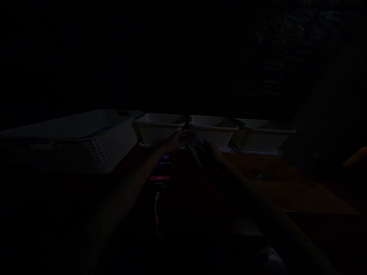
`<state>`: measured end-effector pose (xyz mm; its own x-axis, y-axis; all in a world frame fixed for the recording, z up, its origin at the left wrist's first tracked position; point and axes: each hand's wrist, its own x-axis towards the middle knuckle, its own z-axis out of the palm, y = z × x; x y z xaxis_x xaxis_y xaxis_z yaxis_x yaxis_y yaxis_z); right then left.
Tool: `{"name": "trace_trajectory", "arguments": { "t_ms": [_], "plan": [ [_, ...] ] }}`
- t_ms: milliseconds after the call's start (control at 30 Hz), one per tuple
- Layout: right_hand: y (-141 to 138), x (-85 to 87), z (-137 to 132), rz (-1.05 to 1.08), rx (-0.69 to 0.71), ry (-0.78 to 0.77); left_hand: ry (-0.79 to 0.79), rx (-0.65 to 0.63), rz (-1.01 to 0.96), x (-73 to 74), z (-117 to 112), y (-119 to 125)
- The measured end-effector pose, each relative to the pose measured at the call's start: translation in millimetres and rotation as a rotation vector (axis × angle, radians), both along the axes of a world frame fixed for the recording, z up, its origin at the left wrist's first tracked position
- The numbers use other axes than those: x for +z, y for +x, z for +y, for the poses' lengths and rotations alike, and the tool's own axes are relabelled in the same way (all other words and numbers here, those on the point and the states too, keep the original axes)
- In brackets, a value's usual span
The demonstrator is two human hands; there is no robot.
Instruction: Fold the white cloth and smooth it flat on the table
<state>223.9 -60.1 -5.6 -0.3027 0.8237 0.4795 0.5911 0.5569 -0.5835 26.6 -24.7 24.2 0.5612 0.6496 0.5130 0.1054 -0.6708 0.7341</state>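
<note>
The view is very dark. Between my hands is a small, soft-looking piece of patterned fabric (195, 146), dark with light specks; its exact kind cannot be made out. My left hand (177, 140) has its fingers closed at the fabric's upper left edge. On the other side, my right hand (210, 152) grips it, with the fingers mostly lost in shadow. Both hands are above the wooden table, just in front of the middle white tub (213, 133). Beneath my left forearm lies a phone (159, 177) with a lit timer screen.
A large white perforated basket (100, 154) stands at the left, with something dim inside. Two more white tubs, the left tub (160, 131) and the right tub (258, 139), complete the row. A white cable (156, 202) runs from the phone toward me across the wooden table (286, 191).
</note>
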Motion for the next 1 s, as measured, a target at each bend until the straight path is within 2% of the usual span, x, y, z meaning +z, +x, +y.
{"name": "trace_trajectory", "arguments": {
  "t_ms": [67,233,400,600,767,1000],
  "plan": [
    [1.1,0.1,1.2,0.021,-0.002,0.006,0.055,-0.016,-0.028,2.6,-3.3,-0.3],
    [1.0,-1.0,1.7,0.097,0.036,-0.051,0.087,0.109,-0.037,5.4,0.2,-1.4],
    [0.6,4.4,-5.8,0.217,0.098,-0.061,0.025,0.08,0.004,5.1,3.6,-2.9],
    [6.9,8.6,-5.5,0.115,0.053,0.105,-0.054,0.004,0.059,0.0,5.1,-2.7],
    [7.6,8.5,-4.7,0.089,0.027,0.135,-0.078,0.058,0.051,-1.7,6.9,-3.0],
    [10.3,5.4,0.4,0.061,0.035,0.141,-0.086,0.044,0.064,-2.7,8.5,-4.4]
  ]
}}
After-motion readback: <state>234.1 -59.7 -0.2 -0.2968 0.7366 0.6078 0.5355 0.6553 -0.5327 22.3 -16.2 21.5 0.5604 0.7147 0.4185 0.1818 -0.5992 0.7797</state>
